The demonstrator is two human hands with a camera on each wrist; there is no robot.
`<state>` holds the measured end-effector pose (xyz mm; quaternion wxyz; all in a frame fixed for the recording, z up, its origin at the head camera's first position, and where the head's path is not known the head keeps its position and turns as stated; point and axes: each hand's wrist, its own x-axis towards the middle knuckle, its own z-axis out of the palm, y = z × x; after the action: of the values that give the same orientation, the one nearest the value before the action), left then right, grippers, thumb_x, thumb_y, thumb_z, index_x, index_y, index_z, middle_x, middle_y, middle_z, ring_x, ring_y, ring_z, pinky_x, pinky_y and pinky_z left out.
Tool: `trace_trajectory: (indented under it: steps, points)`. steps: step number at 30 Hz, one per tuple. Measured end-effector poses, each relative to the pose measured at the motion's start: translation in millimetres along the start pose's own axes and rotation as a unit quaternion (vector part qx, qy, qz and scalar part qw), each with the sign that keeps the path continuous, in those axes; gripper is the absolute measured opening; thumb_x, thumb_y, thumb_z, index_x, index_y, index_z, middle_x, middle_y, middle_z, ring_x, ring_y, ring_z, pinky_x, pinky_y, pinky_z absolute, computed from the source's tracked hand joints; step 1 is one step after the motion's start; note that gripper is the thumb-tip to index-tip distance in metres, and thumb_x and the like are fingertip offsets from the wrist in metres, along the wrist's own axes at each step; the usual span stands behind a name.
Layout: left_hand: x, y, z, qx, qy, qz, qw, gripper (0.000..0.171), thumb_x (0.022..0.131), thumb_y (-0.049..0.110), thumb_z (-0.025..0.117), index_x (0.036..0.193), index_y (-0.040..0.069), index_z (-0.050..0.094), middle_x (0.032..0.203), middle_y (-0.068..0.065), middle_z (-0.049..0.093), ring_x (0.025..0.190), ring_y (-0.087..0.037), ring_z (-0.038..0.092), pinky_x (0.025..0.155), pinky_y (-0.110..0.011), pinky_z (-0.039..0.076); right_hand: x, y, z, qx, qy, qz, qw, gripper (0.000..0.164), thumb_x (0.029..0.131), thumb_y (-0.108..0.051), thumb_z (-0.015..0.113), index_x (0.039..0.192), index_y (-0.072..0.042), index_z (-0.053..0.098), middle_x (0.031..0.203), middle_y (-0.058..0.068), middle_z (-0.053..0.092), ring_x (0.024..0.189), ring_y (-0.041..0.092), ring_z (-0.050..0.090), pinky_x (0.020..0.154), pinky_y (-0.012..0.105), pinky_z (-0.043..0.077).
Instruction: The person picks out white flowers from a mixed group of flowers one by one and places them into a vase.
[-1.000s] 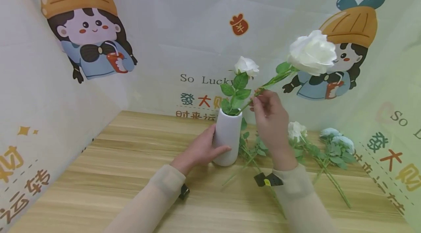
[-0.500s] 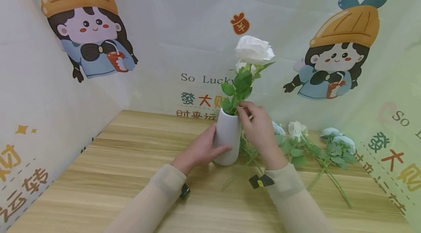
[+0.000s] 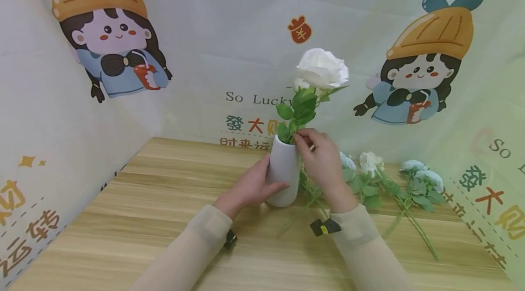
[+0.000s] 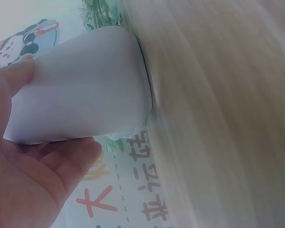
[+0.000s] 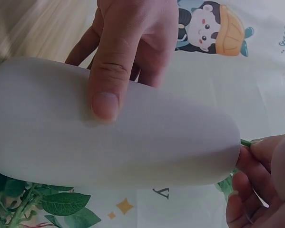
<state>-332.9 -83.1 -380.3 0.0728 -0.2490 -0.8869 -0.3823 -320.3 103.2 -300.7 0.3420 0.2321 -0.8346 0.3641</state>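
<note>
- Vase position: the white vase (image 3: 283, 173) stands upright on the wooden surface (image 3: 164, 218), near its back edge. The left hand (image 3: 250, 188) wraps its side, thumb pressed on the wall facing the camera, as the right wrist view shows.
- Stem grip: the fingers (image 3: 302, 138) of the right hand (image 3: 324, 163) pinch the green stem of the large white rose (image 3: 322, 69) right at the vase mouth. How deep the stem sits inside cannot be told.
- Tipping risk — the bloom is heavy and rides high above a narrow vase. If the left hand lets go early, a sideways pull on the stem could topple the vase.
- Crowding risk: a smaller white rose (image 3: 301, 84) and its leaves already occupy the mouth. Forcing the stem down could bend it or drag the smaller rose out of place.
- Lean risk — a shallow stem may swing outward once the pinch opens.
- Snag risk: loose flowers (image 3: 393, 181) lie on the surface just beside the right wrist; a sleeve could catch them and sweep them along.
</note>
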Motion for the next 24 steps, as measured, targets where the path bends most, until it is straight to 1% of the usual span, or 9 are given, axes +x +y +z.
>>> trace_trajectory:
  steps: [2, 5, 9, 12, 15, 19, 24]
  points:
    - [0.7, -0.9, 0.5, 0.004, 0.000, -0.002, 1.0000, 0.080, 0.089, 0.039, 0.076, 0.146, 0.004, 0.032, 0.128, -0.010, 0.052, 0.110, -0.018, 0.053, 0.093, -0.041, 0.051, 0.0, -0.2, 0.1, -0.004, -0.006, -0.002, 1.000, 0.016, 0.099, -0.017, 0.064, 0.103, -0.006, 0.074, 0.082, 0.002, 0.066, 0.077, 0.018, 0.053, 0.060, 0.035, 0.048]
    - [1.7, -2.3, 1.3, 0.005, 0.000, -0.006, 1.0000, 0.080, 0.088, 0.040, 0.076, 0.145, 0.005, 0.032, 0.127, -0.008, 0.052, 0.110, -0.017, 0.053, 0.094, -0.040, 0.050, -0.1, 0.2, 0.3, -0.008, -0.015, -0.003, 1.000, 0.018, 0.099, -0.019, 0.064, 0.103, -0.006, 0.075, 0.088, 0.004, 0.067, 0.079, 0.017, 0.054, 0.062, 0.037, 0.049]
    - [2.2, -3.0, 1.1, -0.009, 0.002, 0.001, 1.0000, 0.079, 0.088, 0.039, 0.077, 0.145, 0.006, 0.033, 0.127, -0.008, 0.053, 0.110, -0.017, 0.053, 0.095, -0.040, 0.049, -1.1, 1.9, 0.7, 0.002, -0.010, 0.014, 1.000, 0.018, 0.099, -0.019, 0.064, 0.103, -0.006, 0.075, 0.096, 0.006, 0.066, 0.081, 0.017, 0.057, 0.064, 0.038, 0.050]
    - [2.1, -3.0, 1.2, -0.013, 0.005, 0.008, 0.9999, 0.078, 0.088, 0.039, 0.077, 0.144, 0.006, 0.035, 0.125, -0.008, 0.054, 0.109, -0.017, 0.054, 0.094, -0.040, 0.050, -1.7, 2.6, 0.1, 0.012, 0.003, 0.030, 0.999, 0.015, 0.099, -0.019, 0.065, 0.102, -0.007, 0.073, 0.097, 0.005, 0.065, 0.080, 0.016, 0.057, 0.063, 0.036, 0.050]
    - [2.5, -3.2, 1.8, -0.012, 0.006, 0.006, 0.9999, 0.078, 0.087, 0.039, 0.078, 0.144, 0.006, 0.035, 0.124, -0.007, 0.054, 0.108, -0.017, 0.054, 0.093, -0.040, 0.050, -1.3, 3.8, -0.4, 0.012, 0.013, 0.031, 0.999, 0.013, 0.098, -0.018, 0.066, 0.101, -0.008, 0.073, 0.097, 0.003, 0.065, 0.079, 0.015, 0.057, 0.063, 0.034, 0.049]
    - [2.0, -2.0, 1.2, -0.013, 0.007, -0.003, 0.9999, 0.079, 0.087, 0.039, 0.078, 0.145, 0.007, 0.034, 0.126, -0.007, 0.054, 0.108, -0.017, 0.054, 0.093, -0.040, 0.050, -0.5, 4.5, -0.7, 0.012, 0.011, 0.029, 0.999, 0.011, 0.097, -0.017, 0.066, 0.101, -0.008, 0.072, 0.098, 0.003, 0.064, 0.079, 0.014, 0.057, 0.064, 0.033, 0.049]
    - [1.1, -1.3, 0.6, -0.012, 0.006, -0.010, 0.9999, 0.079, 0.087, 0.040, 0.078, 0.145, 0.008, 0.034, 0.127, -0.007, 0.053, 0.109, -0.017, 0.054, 0.094, -0.041, 0.050, -1.3, 4.0, -1.1, 0.020, 0.004, 0.027, 0.999, 0.010, 0.097, -0.013, 0.066, 0.101, -0.006, 0.072, 0.100, 0.005, 0.064, 0.080, 0.015, 0.057, 0.065, 0.034, 0.049]
